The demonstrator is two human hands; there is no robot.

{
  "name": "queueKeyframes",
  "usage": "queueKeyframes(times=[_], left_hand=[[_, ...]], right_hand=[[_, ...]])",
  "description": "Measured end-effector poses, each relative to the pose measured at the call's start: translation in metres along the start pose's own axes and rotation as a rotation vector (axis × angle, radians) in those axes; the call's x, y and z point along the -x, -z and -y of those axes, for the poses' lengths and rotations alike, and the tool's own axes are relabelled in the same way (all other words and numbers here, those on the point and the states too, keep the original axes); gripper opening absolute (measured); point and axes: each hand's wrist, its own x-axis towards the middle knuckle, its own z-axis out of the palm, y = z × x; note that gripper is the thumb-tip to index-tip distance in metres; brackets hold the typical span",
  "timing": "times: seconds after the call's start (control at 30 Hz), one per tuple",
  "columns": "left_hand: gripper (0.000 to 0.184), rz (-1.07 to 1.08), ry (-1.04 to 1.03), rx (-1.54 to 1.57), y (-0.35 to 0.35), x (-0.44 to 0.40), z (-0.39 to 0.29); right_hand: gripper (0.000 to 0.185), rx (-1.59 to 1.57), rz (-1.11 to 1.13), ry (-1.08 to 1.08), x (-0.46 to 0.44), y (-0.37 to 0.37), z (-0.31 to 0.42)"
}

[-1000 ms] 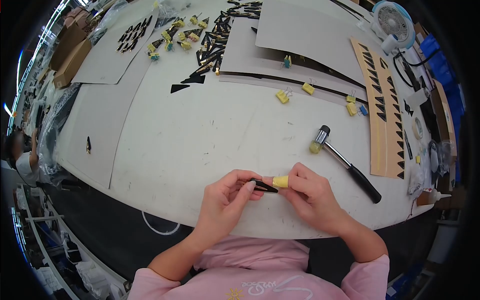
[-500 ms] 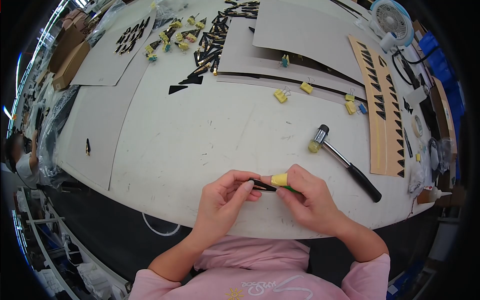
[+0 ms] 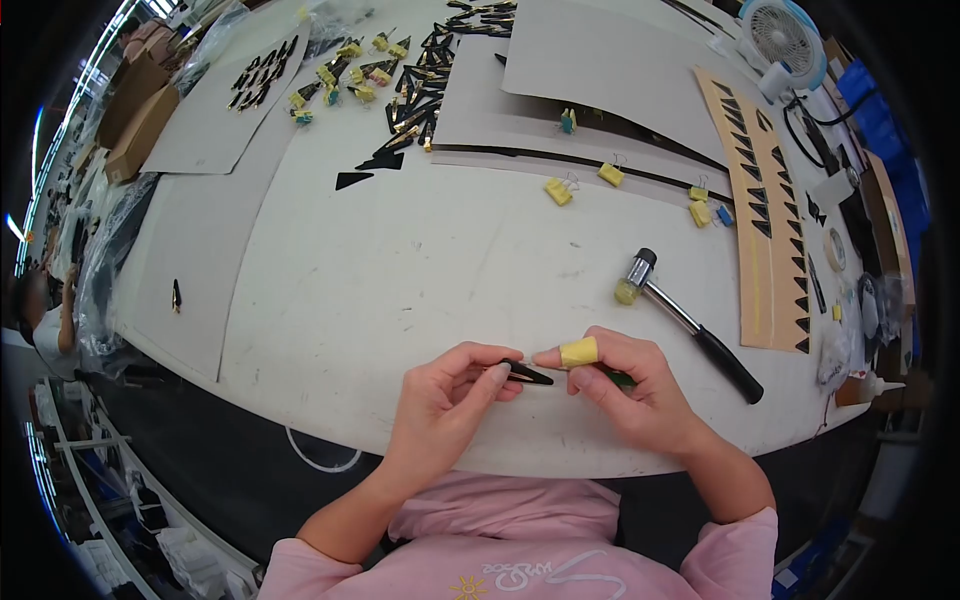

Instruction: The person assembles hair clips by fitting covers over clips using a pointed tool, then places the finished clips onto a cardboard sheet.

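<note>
My left hand (image 3: 440, 405) pinches a slim black triangular hair clip (image 3: 530, 374) between thumb and fingers, its narrow end pointing right. Close beside it, my right hand (image 3: 640, 395) is closed around a green-handled tool (image 3: 620, 379), most of which the fingers cover. Yellow tape (image 3: 578, 352) wraps the right index finger, which reaches toward the clip's upper edge. Whether the tool's tip touches the clip, I cannot tell. Both hands are just over the table's near edge.
A mallet (image 3: 690, 325) lies right of my hands. Binder clips (image 3: 560, 191) sit by stacked grey boards (image 3: 600, 50). Black clips (image 3: 425, 85) are piled at the back. A tan strip of black triangles (image 3: 750, 250) and a fan (image 3: 783, 40) stand at right. One clip (image 3: 176, 296) lies left.
My right hand has shifted slightly right, away from the clip, and more of its green tool handle shows. The left hand keeps its hold on the clip.
</note>
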Motion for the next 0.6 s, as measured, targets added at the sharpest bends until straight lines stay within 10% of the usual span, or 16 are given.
queueKeyframes(times=[0.6], left_hand=[[0.019,0.016,-0.003,0.038,0.001,-0.002,0.000]], right_hand=[[0.016,0.408,-0.176,0.172,0.003,-0.016,-0.008]])
